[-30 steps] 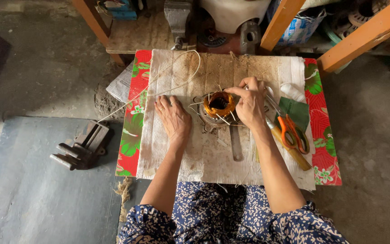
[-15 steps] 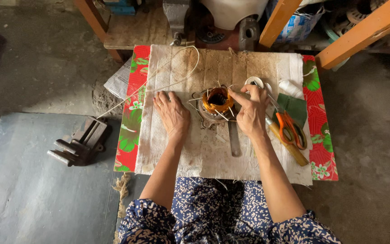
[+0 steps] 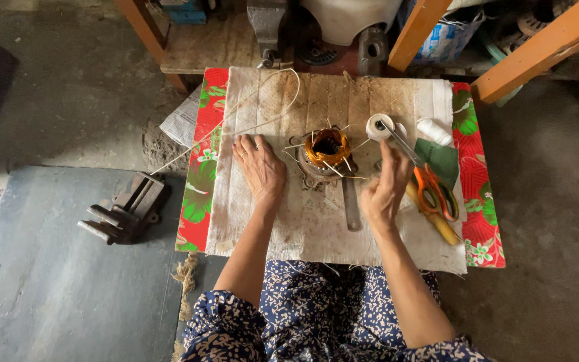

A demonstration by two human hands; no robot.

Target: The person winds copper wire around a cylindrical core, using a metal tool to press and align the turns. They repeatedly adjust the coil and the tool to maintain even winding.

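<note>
1. Head view, the work: a copper-wound motor coil (image 3: 326, 153) sits near the middle of the table (image 3: 316, 228), on a stained white cloth (image 3: 269, 100) laid over a red flowered sheet (image 3: 199, 181). Thin wire ends stick out from the coil on all sides.
2. The left hand (image 3: 261, 171) lies flat on the cloth just left of the coil, fingers spread and released, holding nothing.
3. The right hand (image 3: 384, 191) is lifted just right of the coil, fingers loosely curled with one pointing up; whether it pinches a wire end, I cannot tell.
4. Holders: the coil's hollow centre is dark, and what is inside cannot be made out.
5. Right of the right hand lie orange-handled scissors (image 3: 433, 188) over a yellow-handled tool (image 3: 437, 224), a roll of white tape (image 3: 378, 126), a white spool (image 3: 433, 132) and a green sheet (image 3: 445, 159).
6. A flat metal bar (image 3: 351, 208) lies between the hands, below the coil.
7. Edges and room: a white cord (image 3: 263, 114) loops over the far left part and runs off the left edge. The near strip of cloth, by the person's lap, is bare.
8. Beside the table, a metal vise (image 3: 123, 209) rests on the floor, well apart.
</note>
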